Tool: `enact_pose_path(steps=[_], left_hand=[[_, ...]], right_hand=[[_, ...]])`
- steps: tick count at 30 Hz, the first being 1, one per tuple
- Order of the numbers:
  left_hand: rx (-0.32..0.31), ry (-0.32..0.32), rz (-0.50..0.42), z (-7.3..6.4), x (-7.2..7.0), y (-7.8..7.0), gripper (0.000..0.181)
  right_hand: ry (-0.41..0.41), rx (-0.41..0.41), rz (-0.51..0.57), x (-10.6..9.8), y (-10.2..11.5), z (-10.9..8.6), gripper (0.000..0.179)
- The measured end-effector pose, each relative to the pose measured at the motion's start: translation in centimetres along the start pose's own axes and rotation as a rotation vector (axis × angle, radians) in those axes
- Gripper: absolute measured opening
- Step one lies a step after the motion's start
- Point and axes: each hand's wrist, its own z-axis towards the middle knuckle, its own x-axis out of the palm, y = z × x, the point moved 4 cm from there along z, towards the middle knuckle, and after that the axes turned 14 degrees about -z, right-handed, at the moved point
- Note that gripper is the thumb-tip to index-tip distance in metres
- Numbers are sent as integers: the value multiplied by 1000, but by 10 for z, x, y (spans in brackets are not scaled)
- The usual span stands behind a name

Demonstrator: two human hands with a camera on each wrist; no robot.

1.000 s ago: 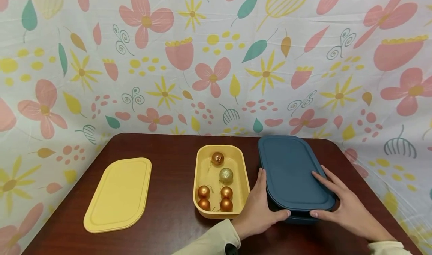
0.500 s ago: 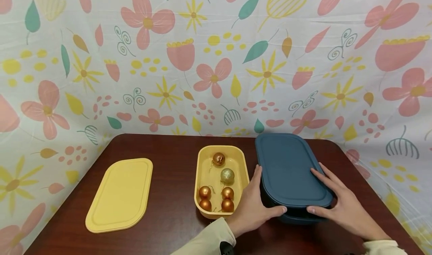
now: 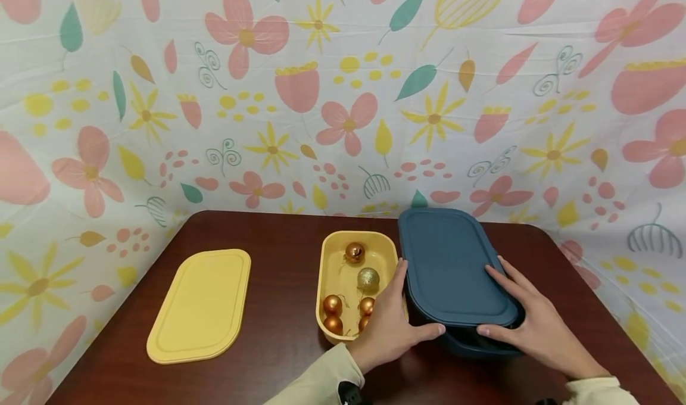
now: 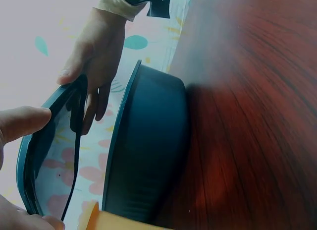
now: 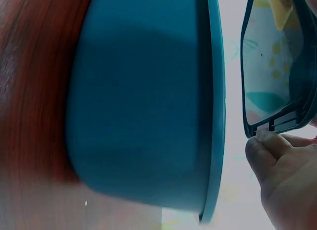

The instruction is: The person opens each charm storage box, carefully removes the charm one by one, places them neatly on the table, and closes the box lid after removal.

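A dark blue rectangular lid (image 3: 455, 268) is held by both hands over a matching blue box (image 3: 477, 346). My left hand (image 3: 387, 327) holds its left side, the thumb at the near edge and the fingers along the long edge. On the opposite side, my right hand (image 3: 538, 324) grips the near right corner, fingers lying over the top. Both wrist views show an open gap between the lid rim (image 4: 24, 165) and the box wall (image 5: 143, 106). The inside of the box is mostly hidden under the lid.
Left of the blue box stands a yellow box (image 3: 320, 274) with several gold and copper baubles (image 3: 368, 279), partly covered by my left hand. A yellow lid (image 3: 200, 304) lies flat on the dark wooden table (image 3: 284, 310). A floral cloth (image 3: 343, 95) hangs behind.
The blue lid has risen and shifted left with both hands, widening the dark gap above the blue box. My left hand now overlaps the yellow box more. The head view has swung slightly.
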Motion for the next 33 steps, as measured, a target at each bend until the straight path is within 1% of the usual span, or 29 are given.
enact_pose_path(steps=[7,16,23,27,33], left_hand=[[-18,-26,-25,-3,-12,3,112],[42,-19,-114,-9,-28,2,113],[124,-8,-202,-10,-38,-2,112],[141,-11,-232,-10,-43,-4,111],[141,-28,-239,-11,-52,-4,110]], right_hand=[[15,-3,29,4,14,7,101],[6,-12,37,9,30,12,102],[-21,-3,42,9,43,15,104],[-30,8,25,8,51,17,106],[-36,11,29,6,61,22,106]])
